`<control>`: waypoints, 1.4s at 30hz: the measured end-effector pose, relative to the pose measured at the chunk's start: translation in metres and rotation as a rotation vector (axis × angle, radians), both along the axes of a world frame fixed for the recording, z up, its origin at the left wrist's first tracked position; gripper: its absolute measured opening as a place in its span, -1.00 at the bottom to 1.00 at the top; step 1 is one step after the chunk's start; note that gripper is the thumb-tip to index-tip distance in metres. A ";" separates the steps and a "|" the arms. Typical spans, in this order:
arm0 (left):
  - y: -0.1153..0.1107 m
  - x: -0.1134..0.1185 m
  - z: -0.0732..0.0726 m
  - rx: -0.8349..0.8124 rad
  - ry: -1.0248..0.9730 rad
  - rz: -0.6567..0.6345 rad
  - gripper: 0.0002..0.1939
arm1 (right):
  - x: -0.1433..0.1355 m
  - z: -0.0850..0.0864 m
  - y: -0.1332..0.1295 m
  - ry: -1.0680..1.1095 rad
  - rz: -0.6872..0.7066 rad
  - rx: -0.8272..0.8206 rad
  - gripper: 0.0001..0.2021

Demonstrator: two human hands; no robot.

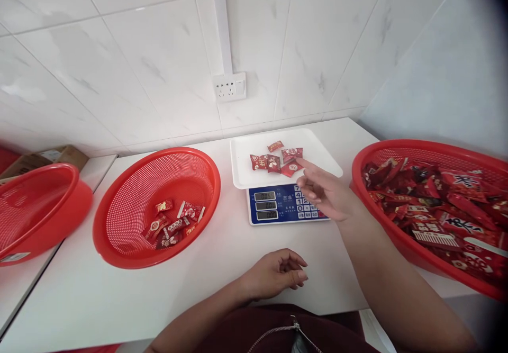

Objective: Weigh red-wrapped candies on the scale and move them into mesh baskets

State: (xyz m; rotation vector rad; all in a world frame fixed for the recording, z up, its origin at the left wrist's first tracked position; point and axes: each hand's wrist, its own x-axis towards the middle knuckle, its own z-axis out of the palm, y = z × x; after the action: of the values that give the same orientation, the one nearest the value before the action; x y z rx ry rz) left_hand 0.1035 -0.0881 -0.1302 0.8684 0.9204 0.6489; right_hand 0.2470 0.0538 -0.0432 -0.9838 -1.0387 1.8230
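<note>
Several red-wrapped candies (pixel 273 163) lie together on the white tray (pixel 244 152) of a digital scale (pixel 273 216). My right hand (pixel 322 188) reaches over the tray's front right corner and the blue keypad. Its index finger is stretched out beside the nearest candy, and no object shows in its grasp. Closer to me, my left hand (pixel 274 274) is at the table's front edge with loosely bent fingers and thumb apart, holding nothing visible. The scale's displays are lit with digits, partly too small to read surely.
On the left stands a red mesh basket (pixel 119 205) with several wrapped candies at its bottom. A fuller red basket (pixel 359 170) of packaged snacks is on the right. Another red basket (pixel 73 199) and a cardboard box (pixel 71 156) sit far left. A socket (pixel 230 87) is on the tiled wall.
</note>
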 end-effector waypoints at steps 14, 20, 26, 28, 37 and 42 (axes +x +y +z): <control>0.001 -0.001 -0.002 0.042 0.018 -0.067 -0.49 | 0.038 -0.089 -0.082 -0.184 0.372 -0.160 -0.55; 0.008 0.000 -0.002 -0.008 -0.011 -0.011 -0.54 | 0.031 -0.099 -0.086 -0.099 0.378 -0.150 -0.55; 0.009 0.002 -0.001 -0.070 0.017 0.075 -0.52 | 0.034 -0.105 -0.080 -0.019 0.347 -0.175 -0.55; 0.009 0.004 0.000 -0.065 0.034 0.079 -0.54 | 0.032 -0.108 -0.081 -0.023 0.334 -0.161 -0.54; 0.015 0.010 0.000 -0.006 -0.005 -0.012 -0.70 | 0.061 -0.065 -0.090 -0.113 0.441 0.078 -0.63; 0.021 0.004 -0.003 -0.154 -0.162 0.036 -0.75 | 0.135 0.021 -0.071 -0.638 0.412 0.458 -0.73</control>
State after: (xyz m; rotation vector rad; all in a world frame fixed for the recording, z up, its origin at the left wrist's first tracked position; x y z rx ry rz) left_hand 0.1078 -0.0676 -0.1332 0.6534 0.8292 0.6607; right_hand 0.3822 -0.0174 -0.0223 -1.1418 -2.0706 1.4711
